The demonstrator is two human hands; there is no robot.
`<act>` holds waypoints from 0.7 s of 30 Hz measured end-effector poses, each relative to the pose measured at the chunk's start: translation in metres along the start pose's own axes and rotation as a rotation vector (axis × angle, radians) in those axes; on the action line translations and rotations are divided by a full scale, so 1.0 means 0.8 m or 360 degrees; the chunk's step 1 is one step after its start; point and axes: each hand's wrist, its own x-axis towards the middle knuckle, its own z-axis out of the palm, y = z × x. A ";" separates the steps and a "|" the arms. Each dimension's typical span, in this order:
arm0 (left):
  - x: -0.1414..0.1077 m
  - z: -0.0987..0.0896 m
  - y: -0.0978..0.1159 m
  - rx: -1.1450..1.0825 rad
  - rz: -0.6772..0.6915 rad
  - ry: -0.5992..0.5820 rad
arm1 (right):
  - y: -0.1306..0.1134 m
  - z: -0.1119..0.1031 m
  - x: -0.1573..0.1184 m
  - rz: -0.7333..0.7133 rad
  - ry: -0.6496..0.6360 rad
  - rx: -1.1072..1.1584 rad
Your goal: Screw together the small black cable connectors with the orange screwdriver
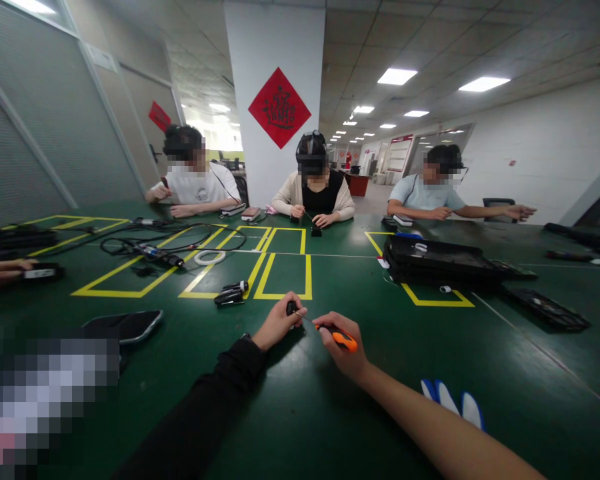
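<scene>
My right hand point(341, 337) is closed round the orange and black handle of a screwdriver point(347, 340). The thin metal shaft points left, towards a small black part point(292, 308) that my left hand point(279, 323) grips just above the table. Fingers cover much of that part, so its exact kind does not show. Whether the screwdriver tip touches it, I cannot tell. Past my left hand, a pair of small black objects point(231, 293) lies on the green table point(290, 407).
Yellow tape outlines point(284, 297) mark the table. Black cables point(155, 250) and a white ring point(210, 257) lie left; a large black casing point(435, 260) and a circuit board point(547, 308) lie right. Blue-white gloves point(453, 400) rest near my right forearm. Several people sit around.
</scene>
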 end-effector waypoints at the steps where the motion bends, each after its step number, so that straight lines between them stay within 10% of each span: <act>1: 0.000 0.000 0.000 0.0009 0.0006 0.0011 | 0.000 0.000 0.000 0.0004 0.0005 0.0000; 13: -0.001 -0.003 0.006 0.0259 0.0091 0.0139 | 0.004 -0.005 0.000 0.0041 -0.0011 0.0024; 21: -0.003 -0.006 0.007 -0.0196 -0.0129 -0.0026 | 0.008 -0.010 0.000 0.0144 0.0023 0.0052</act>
